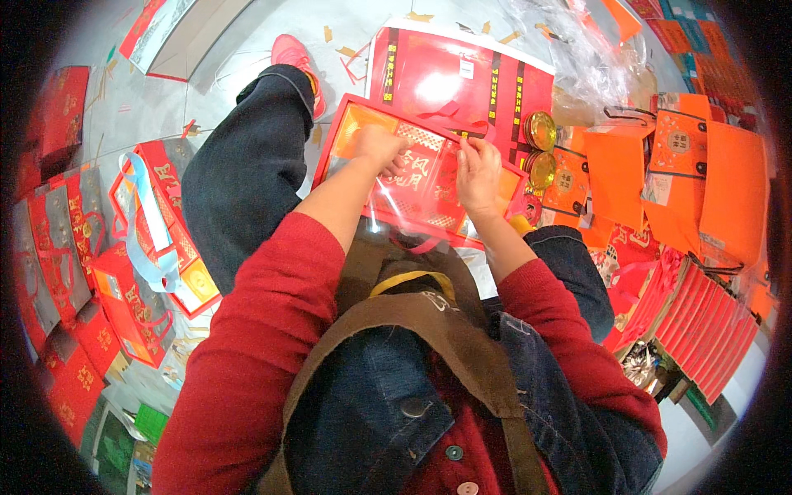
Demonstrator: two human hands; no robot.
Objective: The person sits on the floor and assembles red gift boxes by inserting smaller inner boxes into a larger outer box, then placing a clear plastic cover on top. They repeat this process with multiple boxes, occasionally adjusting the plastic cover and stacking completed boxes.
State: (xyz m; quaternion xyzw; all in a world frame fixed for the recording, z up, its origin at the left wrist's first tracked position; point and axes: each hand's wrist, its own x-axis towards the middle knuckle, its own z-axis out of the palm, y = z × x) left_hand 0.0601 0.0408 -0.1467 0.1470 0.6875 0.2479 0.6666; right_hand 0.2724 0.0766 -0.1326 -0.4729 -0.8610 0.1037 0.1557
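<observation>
A red gift box (412, 183) with gold panels and patterned inserts lies tilted across my lap. My left hand (379, 148) bends over its left part, fingers curled inward near a gold panel. Farther right, my right hand (479, 175) rests at the box with thumb and fingertips drawn together. What either set of fingertips grips is too small to make out. A red ribbon (450, 115) runs along the box's far edge, and another loop of ribbon (417, 243) hangs at its near side. Two round gold tins (540, 130) sit just beyond the right end.
A large red carton (433, 70) with dark tape strips lies ahead. Orange bags (676, 157) crowd the right, above stacked red boards (709, 330). At left stand red gift boxes, one with a blue ribbon (144, 202). Clear plastic wrap (606, 70) lies at far right.
</observation>
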